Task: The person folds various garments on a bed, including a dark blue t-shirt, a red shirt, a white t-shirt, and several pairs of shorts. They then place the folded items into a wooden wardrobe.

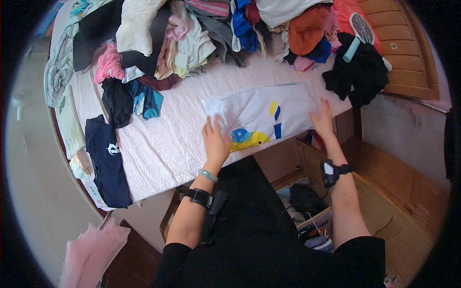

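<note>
A white T-shirt (293, 103) with a yellow and blue print lies folded into a long rectangle at the bed's near edge. My left hand (217, 141) rests at its left end, over the print side, fingers stretched and slightly blurred. At the shirt's right end is my right hand (323, 120), its fingers spread along the short edge. Neither hand is closed round the cloth. Left of them, a folded navy garment (106, 161) with a white print lies along the bed's left side.
A heap of mixed clothes (192, 43) covers the far side of the pink bedspread (158, 158). A black garment (357, 69) and an electric swatter (361, 30) lie at the far right. Below the bed, an open drawer (312, 223) holds clothing. A wooden headboard (398, 53) stands right.
</note>
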Demonstrator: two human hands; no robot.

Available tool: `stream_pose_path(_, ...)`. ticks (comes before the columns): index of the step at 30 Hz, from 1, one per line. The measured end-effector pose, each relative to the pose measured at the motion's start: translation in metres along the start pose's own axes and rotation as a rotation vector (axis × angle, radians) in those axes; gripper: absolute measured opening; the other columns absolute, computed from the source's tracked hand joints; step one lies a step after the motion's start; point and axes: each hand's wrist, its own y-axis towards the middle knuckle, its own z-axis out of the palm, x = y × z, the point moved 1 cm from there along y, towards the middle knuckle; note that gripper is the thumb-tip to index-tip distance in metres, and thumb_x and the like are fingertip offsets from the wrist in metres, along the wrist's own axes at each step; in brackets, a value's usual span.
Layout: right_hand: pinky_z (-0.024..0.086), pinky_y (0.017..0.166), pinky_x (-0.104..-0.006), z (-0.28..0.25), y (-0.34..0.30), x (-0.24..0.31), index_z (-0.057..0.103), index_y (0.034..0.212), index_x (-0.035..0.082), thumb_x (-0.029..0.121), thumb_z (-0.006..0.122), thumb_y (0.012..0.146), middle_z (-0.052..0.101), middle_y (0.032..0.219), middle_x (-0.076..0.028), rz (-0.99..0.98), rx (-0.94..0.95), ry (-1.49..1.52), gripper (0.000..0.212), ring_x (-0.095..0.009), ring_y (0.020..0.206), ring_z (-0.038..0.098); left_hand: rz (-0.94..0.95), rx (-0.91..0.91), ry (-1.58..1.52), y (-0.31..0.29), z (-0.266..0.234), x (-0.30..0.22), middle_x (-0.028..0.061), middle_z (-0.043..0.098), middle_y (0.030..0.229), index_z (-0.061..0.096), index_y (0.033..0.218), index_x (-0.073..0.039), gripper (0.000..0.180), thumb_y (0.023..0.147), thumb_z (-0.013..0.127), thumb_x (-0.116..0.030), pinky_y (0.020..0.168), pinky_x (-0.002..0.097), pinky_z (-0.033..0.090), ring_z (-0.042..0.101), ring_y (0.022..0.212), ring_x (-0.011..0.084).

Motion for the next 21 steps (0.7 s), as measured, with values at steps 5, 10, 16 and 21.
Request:
stream_pose_path(5,0.015,0.096,-0.0593,0.064,0.003,0.017,0.015,0.136,0.023,0.043,0.055,0.076,-0.002,0.142,-0.015,0.038,0.322,-0.245,0.075,-0.040,0.128,0.003,0.134,0.357,0.335,0.006,0.026,-0.015,0.0057,0.014,0.141,0.026,0.133,-0.023,0.071,0.072,0.062,-0.029,0.095,0.0603,0.020,0.012,0.126,0.0406)
stream_pose_path(10,0.010,0.095,-0.0627,0.074,0.011,0.027,0.006,0.137,0.027,0.050,0.051,0.076,-0.007,0.142,-0.013,0.091,0.507,-0.306,0.079,-0.039,0.129,-0.006,0.036,0.452,0.340,0.011,0.033,-0.004,0.0044,0.014,0.141,0.028,0.132,-0.022,0.072,0.071,0.064,-0.031,0.095,0.0592,0.021,0.011,0.128,0.0381)
stream_pose_path(16,0.015,0.101,-0.0470,0.055,0.030,0.054,0.032,0.128,0.008,0.033,0.059,0.074,0.016,0.137,-0.021,-0.088,0.297,-0.180,0.066,-0.041,0.125,0.014,-0.086,0.268,-0.039,0.010,-0.003,-0.004,0.0146,0.032,0.131,0.048,0.114,-0.005,0.047,0.073,0.061,-0.025,0.095,0.0436,0.032,0.035,0.115,0.0393)
stream_pose_path(21,0.031,0.093,-0.0375,0.063,0.074,0.149,0.043,0.117,0.002,0.023,0.058,0.076,0.040,0.123,-0.020,-0.316,0.223,0.339,0.048,-0.032,0.113,0.038,-0.287,-0.065,-0.201,-0.013,-0.069,0.009,0.0207,0.046,0.117,0.050,0.110,-0.002,0.041,0.074,0.060,-0.019,0.085,0.0351,0.041,0.048,0.102,0.0329)
